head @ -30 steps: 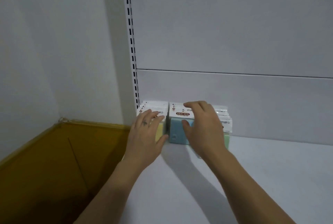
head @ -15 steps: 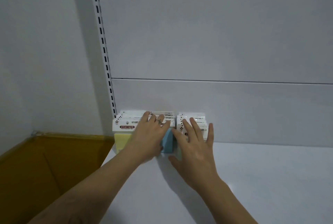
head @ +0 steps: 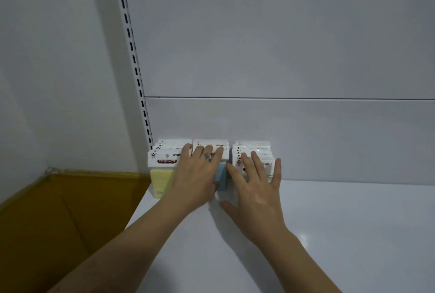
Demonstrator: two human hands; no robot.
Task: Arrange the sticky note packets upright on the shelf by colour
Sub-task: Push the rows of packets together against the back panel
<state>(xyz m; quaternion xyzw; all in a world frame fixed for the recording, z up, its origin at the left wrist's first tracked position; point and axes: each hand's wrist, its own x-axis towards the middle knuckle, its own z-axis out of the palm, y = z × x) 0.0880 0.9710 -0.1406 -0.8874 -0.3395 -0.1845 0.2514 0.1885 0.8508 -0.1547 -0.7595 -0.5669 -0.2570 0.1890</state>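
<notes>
Three rows of sticky note packets stand upright against the back panel of the white shelf [head: 329,222]. The yellow packets [head: 161,182] are at the left, the blue packets [head: 222,178] in the middle, and a third row [head: 251,149] at the right, whose colour is mostly hidden. My left hand [head: 197,177] lies with straight fingers against the front of the blue row, partly over the yellow one. Fingers spread, my right hand [head: 256,189] presses flat on the front of the right row.
A brown cardboard box [head: 58,217] sits open below the shelf's left edge. A slotted upright rail [head: 134,64] runs up the back wall at the left. The shelf stretches bare to the right.
My left hand shifted right from the yellow row onto the blue row. My right hand moved off the blue packet to the right row and flattened. The view swung left, then right.
</notes>
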